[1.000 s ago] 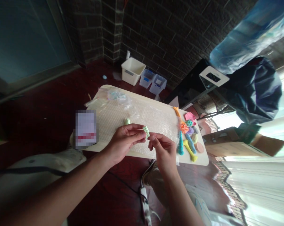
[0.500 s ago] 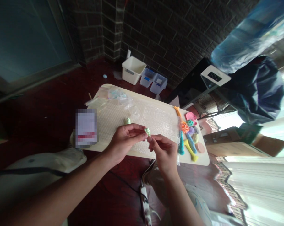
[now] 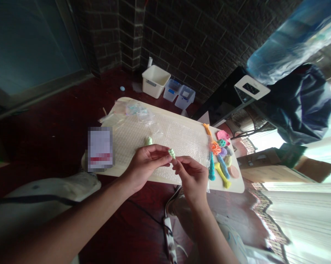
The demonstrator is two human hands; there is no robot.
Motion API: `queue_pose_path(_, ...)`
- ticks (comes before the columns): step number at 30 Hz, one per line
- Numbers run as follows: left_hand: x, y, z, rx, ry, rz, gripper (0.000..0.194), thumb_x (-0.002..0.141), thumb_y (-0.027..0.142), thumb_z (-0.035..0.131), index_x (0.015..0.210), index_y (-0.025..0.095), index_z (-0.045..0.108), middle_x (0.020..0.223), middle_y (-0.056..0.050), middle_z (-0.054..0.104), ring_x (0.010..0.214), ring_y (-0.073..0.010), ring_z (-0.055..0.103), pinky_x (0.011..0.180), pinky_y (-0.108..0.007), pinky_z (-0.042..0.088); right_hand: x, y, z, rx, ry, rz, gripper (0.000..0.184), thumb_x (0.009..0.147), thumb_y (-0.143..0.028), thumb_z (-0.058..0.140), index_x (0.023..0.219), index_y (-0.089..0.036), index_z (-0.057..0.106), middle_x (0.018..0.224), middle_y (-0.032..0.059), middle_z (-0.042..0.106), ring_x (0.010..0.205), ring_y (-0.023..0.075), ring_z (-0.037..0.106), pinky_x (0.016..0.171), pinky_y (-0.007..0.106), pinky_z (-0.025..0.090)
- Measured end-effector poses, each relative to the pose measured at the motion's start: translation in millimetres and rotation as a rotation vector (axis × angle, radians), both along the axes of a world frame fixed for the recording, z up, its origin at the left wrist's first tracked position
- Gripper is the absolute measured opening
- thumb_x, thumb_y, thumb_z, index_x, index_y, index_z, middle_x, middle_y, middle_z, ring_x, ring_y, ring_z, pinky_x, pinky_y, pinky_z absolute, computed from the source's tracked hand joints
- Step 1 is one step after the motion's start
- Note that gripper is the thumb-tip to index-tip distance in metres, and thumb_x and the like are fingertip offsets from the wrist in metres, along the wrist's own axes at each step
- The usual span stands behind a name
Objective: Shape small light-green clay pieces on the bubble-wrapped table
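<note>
Between my two hands, above the table's near edge, is a small pale green piece of modelling clay (image 3: 171, 153) with a lumpy, ridged surface. The thumb and fingers of my left hand (image 3: 149, 159) pinch it from the left. My right hand (image 3: 191, 175) is closed at its lower right end, fingertips pressed together there. Just behind my left hand a second pale green clay lump (image 3: 148, 140) rests on bubble wrap (image 3: 179, 136), its lower part hidden by the hand.
Coloured clay pieces, including a yellow bone shape (image 3: 222, 176) and an orange coil (image 3: 216, 147), lie at the right end of the white table (image 3: 238, 185). Clear plastic bags (image 3: 139, 112) lie at the far left. Bins (image 3: 156, 82) stand on the floor behind. A power strip (image 3: 169, 238) lies below.
My right hand has shifted very slightly at the green clay piece. My left hand keeps its pinch, and the things on the table stay in place.
</note>
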State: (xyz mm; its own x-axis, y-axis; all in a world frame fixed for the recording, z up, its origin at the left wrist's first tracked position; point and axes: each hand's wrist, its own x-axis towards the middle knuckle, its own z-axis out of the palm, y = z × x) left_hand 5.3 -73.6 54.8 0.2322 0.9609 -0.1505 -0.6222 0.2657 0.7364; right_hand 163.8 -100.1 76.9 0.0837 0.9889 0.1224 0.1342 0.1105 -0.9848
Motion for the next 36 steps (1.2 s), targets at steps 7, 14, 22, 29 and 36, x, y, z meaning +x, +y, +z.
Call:
queue_pose_path(7, -2, 2, 1.1, -0.088, -0.077, -0.086, 0.033, 0.073, 0.023, 0.093, 0.102, 0.014, 0.078, 0.095, -0.008, 0.079, 0.082, -0.0168, 0.073, 0.083, -0.031, 0.059, 8, 2, -4.1, 0.032, 0.084, 0.011, 0.008, 0.090, -0.030, 0.081, 0.095, -0.025, 0.083, 0.079, 0.0029, 0.075, 0.065, 0.0144, 0.063, 0.059, 0.029, 0.052)
queue_pose_path(14, -1, 0, -1.3, -0.058, 0.013, -0.170, 0.027, 0.081, 0.028, 0.088, 0.103, 0.016, 0.082, 0.103, -0.010, 0.081, 0.090, -0.0180, 0.073, 0.086, -0.031, 0.058, 14, 5, 1.7, 0.122, -0.053, 0.094, 0.016, 0.097, -0.028, 0.072, 0.108, -0.027, 0.083, 0.092, 0.0056, 0.074, 0.071, 0.0164, 0.064, 0.062, 0.032, 0.053)
queue_pose_path(22, -1, 1, -0.2, -0.059, 0.022, -0.140, 0.025, 0.080, 0.028, 0.088, 0.102, 0.018, 0.083, 0.105, -0.010, 0.081, 0.091, -0.0193, 0.073, 0.085, -0.032, 0.058, 16, 3, 1.0, 0.113, -0.057, 0.079, 0.019, 0.099, -0.027, 0.070, 0.114, -0.028, 0.081, 0.093, 0.0047, 0.070, 0.072, 0.0161, 0.064, 0.063, 0.032, 0.054)
queue_pose_path(29, -3, 1, 0.6, -0.031, 0.046, -0.178, 0.030, 0.081, 0.026, 0.085, 0.109, 0.018, 0.081, 0.097, -0.010, 0.080, 0.088, -0.0200, 0.073, 0.080, -0.033, 0.057, 25, 8, 6.3, 0.096, -0.124, 0.270, 0.031, 0.098, -0.028, 0.071, 0.128, -0.032, 0.076, 0.120, 0.0086, 0.066, 0.093, 0.0194, 0.067, 0.075, 0.034, 0.060)
queue_pose_path(36, -9, 3, 6.2, -0.034, 0.147, -0.248, 0.054, 0.078, 0.027, 0.088, 0.126, 0.014, 0.067, 0.085, -0.009, 0.079, 0.075, -0.0175, 0.071, 0.075, -0.032, 0.054, 30, 8, 5.3, 0.040, -0.081, 0.364, 0.025, 0.096, -0.027, 0.074, 0.120, -0.030, 0.078, 0.115, 0.0082, 0.067, 0.104, 0.0223, 0.069, 0.089, 0.039, 0.060)
